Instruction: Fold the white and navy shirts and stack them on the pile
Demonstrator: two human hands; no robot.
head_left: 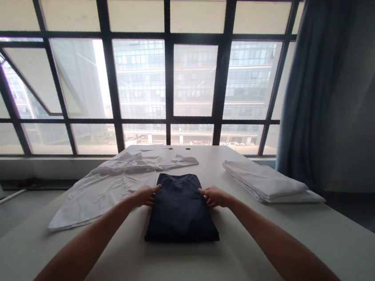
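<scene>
A dark navy garment (181, 208), folded into a neat rectangle, is in the middle of the white table. My left hand (145, 196) grips its left edge, thumb on top and fingers tucked along the side. On the opposite edge, my right hand (215, 196) pinches the cloth in the same way. Both hands sit toward the far half of the bundle. What kind of garment it is cannot be made out from the folds.
Left of the bundle, a white garment (102, 194) lies spread and rumpled. A folded stack of white cloth (265, 179) rests near the right edge of the table (175, 276). Behind the table stand large windows (141, 78), with a blue-grey curtain (316, 86) at the right.
</scene>
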